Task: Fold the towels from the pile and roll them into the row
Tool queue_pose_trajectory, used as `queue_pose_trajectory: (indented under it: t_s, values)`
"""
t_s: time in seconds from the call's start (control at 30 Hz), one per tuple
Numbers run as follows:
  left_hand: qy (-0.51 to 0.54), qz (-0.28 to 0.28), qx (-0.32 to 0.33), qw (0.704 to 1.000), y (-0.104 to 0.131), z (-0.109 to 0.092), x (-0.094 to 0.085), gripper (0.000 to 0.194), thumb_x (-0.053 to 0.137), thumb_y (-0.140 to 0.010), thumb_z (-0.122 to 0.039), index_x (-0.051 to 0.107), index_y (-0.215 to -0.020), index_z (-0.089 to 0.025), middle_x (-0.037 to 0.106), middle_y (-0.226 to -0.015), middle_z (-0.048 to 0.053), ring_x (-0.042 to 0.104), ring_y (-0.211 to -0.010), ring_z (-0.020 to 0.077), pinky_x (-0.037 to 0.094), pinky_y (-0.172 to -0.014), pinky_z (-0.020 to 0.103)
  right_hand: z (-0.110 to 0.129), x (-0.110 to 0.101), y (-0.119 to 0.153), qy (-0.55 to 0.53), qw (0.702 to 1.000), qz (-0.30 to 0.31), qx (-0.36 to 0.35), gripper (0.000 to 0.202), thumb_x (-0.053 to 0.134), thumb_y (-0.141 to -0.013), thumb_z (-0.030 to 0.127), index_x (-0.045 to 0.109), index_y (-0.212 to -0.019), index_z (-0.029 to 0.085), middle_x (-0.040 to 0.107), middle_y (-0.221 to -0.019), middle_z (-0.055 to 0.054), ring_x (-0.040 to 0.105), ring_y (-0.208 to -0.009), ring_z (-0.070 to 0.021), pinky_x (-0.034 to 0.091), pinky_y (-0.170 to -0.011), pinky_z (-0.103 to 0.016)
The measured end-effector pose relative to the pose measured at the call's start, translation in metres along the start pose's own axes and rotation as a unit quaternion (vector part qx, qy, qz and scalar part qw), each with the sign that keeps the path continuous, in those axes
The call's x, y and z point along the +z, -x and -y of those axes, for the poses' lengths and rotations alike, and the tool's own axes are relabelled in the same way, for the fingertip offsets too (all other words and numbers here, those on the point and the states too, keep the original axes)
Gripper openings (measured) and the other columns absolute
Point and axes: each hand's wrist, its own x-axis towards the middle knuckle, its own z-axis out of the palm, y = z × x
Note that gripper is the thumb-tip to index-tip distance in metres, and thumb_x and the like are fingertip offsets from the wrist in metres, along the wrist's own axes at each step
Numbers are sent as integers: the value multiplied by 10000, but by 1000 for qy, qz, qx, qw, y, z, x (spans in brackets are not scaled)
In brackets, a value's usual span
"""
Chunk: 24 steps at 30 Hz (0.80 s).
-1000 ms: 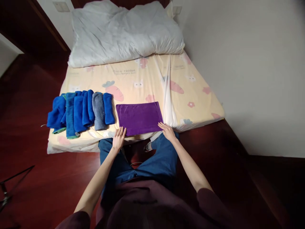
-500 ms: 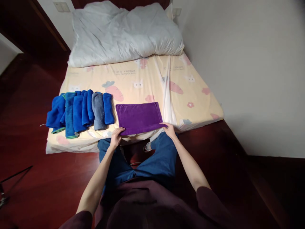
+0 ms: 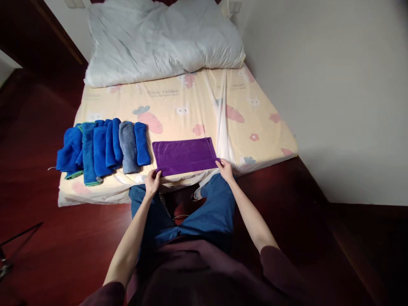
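Note:
A purple towel (image 3: 185,155) lies flat near the front edge of the bed, with a narrow strip turned over along its near side. My left hand (image 3: 152,182) pinches its near left corner. At the near right corner, my right hand (image 3: 225,171) grips the cloth between thumb and fingers. Left of the purple towel, several rolled blue towels (image 3: 102,151) lie side by side, with a grey-blue rolled towel (image 3: 128,148) among them. The blue roll (image 3: 142,144) at the right end of that row is closest to my left hand.
The bed (image 3: 264,136) has a carrot-patterned sheet with a raised fold right of the purple towel. A pale quilt (image 3: 162,42) is heaped at the far end. A wall (image 3: 344,106) stands on the right. Dark red floor (image 3: 86,238) surrounds the near side.
The purple towel's near edge has been turned over into a strip, and both hands have shifted slightly with its corners. The whole view has tilted a little.

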Motion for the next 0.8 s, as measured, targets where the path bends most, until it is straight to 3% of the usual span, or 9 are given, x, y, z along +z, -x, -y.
queue_pose_trajectory:
  t_s: [0.6, 0.7, 0.8]
  values:
    - [-31, -13, 1, 999, -3, 2, 4, 384, 618, -857, -552, 678, -934, -180, 710, -791, 55, 664, -722, 215, 534, -731, 337, -1, 5, -3, 29, 999, -22, 2, 479, 577, -873, 630, 705, -889, 169, 697, -750, -66, 626, -677, -210, 524, -681, -328]
    - [-33, -27, 26, 999, -1, 3, 5, 409, 622, -871, -519, 645, -1082, -169, 706, -897, 78, 668, -764, 214, 552, -760, 356, 4, 4, 0, 45, 999, -30, 5, 488, 579, -886, 590, 705, -1063, 153, 726, -839, -87, 662, -746, -226, 556, -749, -357]
    - [-58, -57, 99, 992, 5, -1, 2, 480, 599, -914, -436, 551, -1298, -153, 643, -1224, 172, 666, -1046, 254, 543, -928, 414, 12, 0, 7, 93, 992, -81, -39, 535, 574, -920, 508, 608, -1325, 160, 720, -1134, -138, 680, -991, -261, 545, -940, -419]
